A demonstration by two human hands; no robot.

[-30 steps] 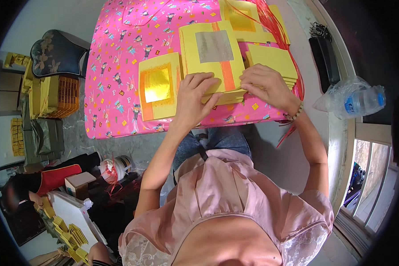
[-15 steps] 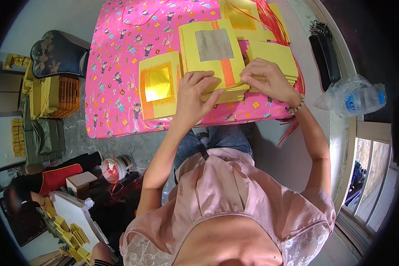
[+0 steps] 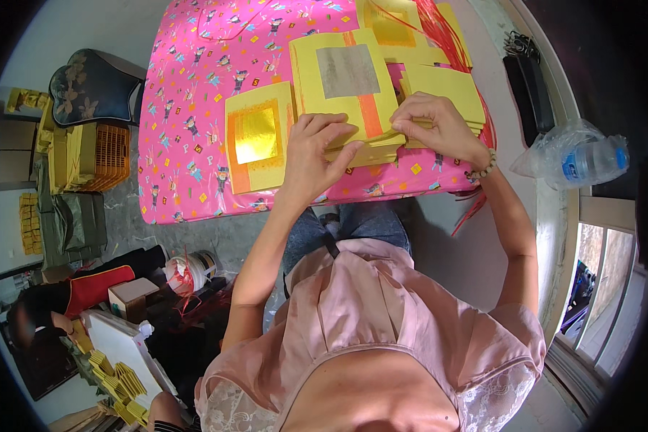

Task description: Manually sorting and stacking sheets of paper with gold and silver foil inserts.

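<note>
Yellow paper stack [image 3: 345, 72], grey-silver patch up, sits at the counter's [image 3: 194, 144] near edge, likely for easy reach. Left hand [image 3: 312, 153]: fingers across near-left edge, thumb spread wide, probably steadying; can't tell if gripping. Right hand [image 3: 438, 129]: thumb and fingers nearly closed, pinching the near-right corner, likely for edge control. Gold-patched paper [image 3: 258, 137] just left, second yellow stack [image 3: 446, 93] right, red strings [image 3: 439, 32] beyond.

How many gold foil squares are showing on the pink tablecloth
2: a gold foil square on yellow paper left of the left hand, another beyond the middle yellow stack. More may be hidden in the stacks.
</note>
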